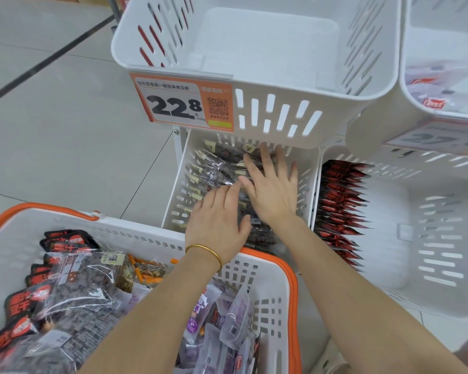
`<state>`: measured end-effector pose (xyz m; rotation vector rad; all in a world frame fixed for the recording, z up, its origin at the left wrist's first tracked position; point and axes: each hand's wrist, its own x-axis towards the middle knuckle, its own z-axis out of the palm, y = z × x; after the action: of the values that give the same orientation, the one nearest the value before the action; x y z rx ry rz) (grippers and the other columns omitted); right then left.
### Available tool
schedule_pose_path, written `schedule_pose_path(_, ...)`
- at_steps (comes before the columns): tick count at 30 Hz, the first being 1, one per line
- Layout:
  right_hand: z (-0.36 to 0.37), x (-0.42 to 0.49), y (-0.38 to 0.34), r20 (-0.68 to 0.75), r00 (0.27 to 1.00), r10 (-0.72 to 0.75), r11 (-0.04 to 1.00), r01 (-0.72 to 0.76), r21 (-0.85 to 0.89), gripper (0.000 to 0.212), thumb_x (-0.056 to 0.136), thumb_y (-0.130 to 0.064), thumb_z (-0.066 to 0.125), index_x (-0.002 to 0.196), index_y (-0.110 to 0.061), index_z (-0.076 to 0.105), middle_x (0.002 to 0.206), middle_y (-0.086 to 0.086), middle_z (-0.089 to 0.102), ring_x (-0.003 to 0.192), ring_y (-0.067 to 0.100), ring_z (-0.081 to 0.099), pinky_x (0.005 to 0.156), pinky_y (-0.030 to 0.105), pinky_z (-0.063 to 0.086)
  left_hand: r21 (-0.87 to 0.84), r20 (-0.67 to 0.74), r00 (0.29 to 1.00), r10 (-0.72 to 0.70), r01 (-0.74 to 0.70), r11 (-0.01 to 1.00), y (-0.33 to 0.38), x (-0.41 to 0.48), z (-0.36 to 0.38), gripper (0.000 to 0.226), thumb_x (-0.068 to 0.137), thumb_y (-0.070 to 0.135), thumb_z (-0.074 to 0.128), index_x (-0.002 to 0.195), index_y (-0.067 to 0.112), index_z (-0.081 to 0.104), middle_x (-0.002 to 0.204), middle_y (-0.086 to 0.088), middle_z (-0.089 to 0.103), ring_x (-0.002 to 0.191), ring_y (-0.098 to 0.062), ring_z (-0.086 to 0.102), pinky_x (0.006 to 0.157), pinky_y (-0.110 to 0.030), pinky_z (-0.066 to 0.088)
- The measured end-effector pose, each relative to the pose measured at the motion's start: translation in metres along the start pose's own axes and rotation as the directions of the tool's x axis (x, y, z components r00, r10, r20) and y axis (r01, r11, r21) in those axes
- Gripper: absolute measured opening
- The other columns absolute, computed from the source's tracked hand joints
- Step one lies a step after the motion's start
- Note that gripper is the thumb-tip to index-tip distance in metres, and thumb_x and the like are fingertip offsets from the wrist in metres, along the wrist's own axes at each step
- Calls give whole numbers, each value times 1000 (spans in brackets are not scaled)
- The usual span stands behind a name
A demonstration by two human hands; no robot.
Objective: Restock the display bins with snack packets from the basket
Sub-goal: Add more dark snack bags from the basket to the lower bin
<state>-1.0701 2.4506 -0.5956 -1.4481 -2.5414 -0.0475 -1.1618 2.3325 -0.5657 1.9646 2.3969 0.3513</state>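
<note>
My left hand (216, 220) lies flat on the dark purple see-through snack packets (214, 168) in the low white plastic bin with slots (173, 195), near the bin's front edge. Its fingers are straight and close together. A thin gold bangle (204, 251) is on that wrist. My right hand (272, 193) lies flat on the same packets, nearer the bin's right wall and back edge, with its fingers spread wide. The two hands are just beside each other. The white plastic basket with an orange rim (292, 279) sits at the bin's front edge, under my arms, with more packets inside. Red and black packets (338, 206) stand in a row along the left wall of the next white bin (443, 238)
</note>
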Motion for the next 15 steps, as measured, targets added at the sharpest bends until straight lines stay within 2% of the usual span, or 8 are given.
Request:
schedule_pose_path(3,-3,2,-2,59,998,14,1000,-13,-11,58,93,-56,11,146,-37,28,157,3,19,144,33,12,108,62,17,1,10,1000,-2,2,1000,0,0,-1,62,91,43,37,145,18,21,144,0,37,132,-17,32,107,-33,30)
schedule_pose_path(5,-5,2,1,44,999,-23,998,20,63,58,94,-55,11,146,-37,26,157,2,18,144,31,10,110,60,18,-2,6,1000,-6,6,1000,0,-1,-1,61,91,43,37,145,18,21,144,0,37,132,-17,32,107,-33,29)
schedule_pose_path(7,-9,-8,4,-83,997,-3,969,24,245,54,97,-49,15,146,-32,30,154,3,26,143,30,18,110,55,23,-20,-5,1000,-20,20,1000,0,-1,0,61,92,42,37,145,18,20,143,0,38,132,-17,32,106,-33,30)
schedule_pose_path(8,-9,-18,5,-163,984,66,929,-1,369,51,99,-44,19,146,-28,30,153,4,29,142,29,20,112,50,23,-41,-13,999,-31,30,999,-1,-1,0,60,92,39,38,145,17,21,143,-1,38,131,-17,33,106,-33,30)
schedule_pose_path(10,-7,-40,5,-186,948,260,763,-84,641,50,101,-38,25,149,-22,25,155,4,26,144,22,17,117,40,16,-92,-31,998,-48,45,995,-2,-1,0,59,91,33,37,145,15,23,142,-3,39,130,-19,35,106,-34,31)
schedule_pose_path(12,-5,-55,4,-37,930,366,522,-172,835,56,100,-39,28,151,-18,16,158,0,17,145,12,12,120,35,10,-121,-51,998,-44,38,992,-1,-1,-1,63,85,32,27,145,11,25,141,-6,41,128,-22,37,107,-36,32)
schedule_pose_path(13,-3,-58,5,52,929,368,438,-222,871,59,99,-41,28,151,-17,11,158,-1,13,145,9,9,120,35,9,-133,-59,997,-44,36,990,-1,-1,-1,65,84,31,26,145,10,25,141,-7,41,128,-22,36,107,-36,31)
schedule_pose_path(15,1,-64,6,184,930,318,398,-308,864,63,100,-42,29,151,-17,3,159,-2,3,146,8,1,121,38,6,-153,-54,997,-55,46,987,-1,-2,-1,62,86,24,36,146,10,23,143,-7,38,130,-22,34,109,-35,28)
